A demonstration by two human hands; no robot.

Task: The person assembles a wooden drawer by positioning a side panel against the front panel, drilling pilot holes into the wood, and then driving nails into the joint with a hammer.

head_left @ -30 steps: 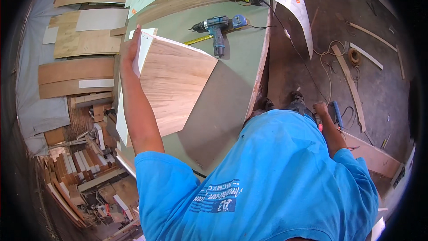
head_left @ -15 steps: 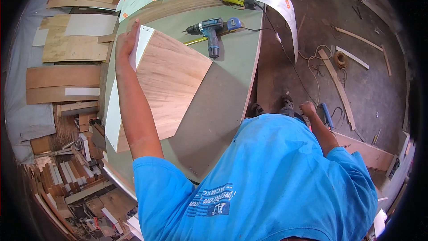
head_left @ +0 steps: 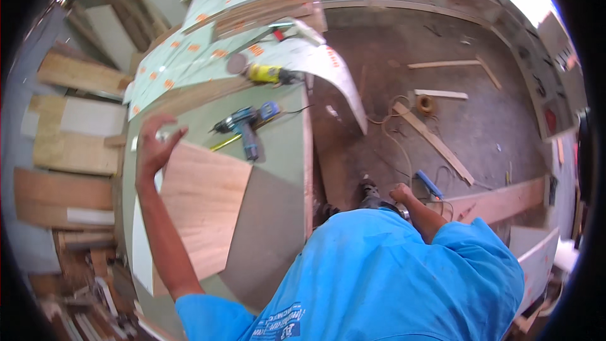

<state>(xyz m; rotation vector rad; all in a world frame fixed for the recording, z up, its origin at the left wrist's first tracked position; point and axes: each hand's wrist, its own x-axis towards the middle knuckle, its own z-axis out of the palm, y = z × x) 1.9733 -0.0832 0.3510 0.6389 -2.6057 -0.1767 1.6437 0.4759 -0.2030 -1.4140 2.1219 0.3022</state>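
Observation:
My left hand (head_left: 156, 146) is raised at the far corner of a tapered wooden panel (head_left: 205, 208) with white edging. Its fingers are curved and apart, with nothing held between them. Whether the palm still touches the panel's edge is not clear. Just right of that corner lie a blue and black cordless drill (head_left: 249, 142) and a blue tape measure (head_left: 269, 110), its yellow blade drawn out under the drill. My right hand (head_left: 400, 194) hangs low on the right, fingers curled closed; what they hold, if anything, is hidden. Near it is a blue tool (head_left: 429, 184) on the floor.
A yellow angle grinder (head_left: 265, 74) with a round disc lies farther back on the green-grey workbench (head_left: 271, 215). Its cord trails over the bench edge. Wood strips (head_left: 435, 142) and a tape roll (head_left: 425, 105) lie on the floor. Stacked boards (head_left: 63, 192) line the left side.
My left hand has come up off the panel's white edge and its fingers have spread. The whole view has shifted, showing more of the far room. My right hand stays closed.

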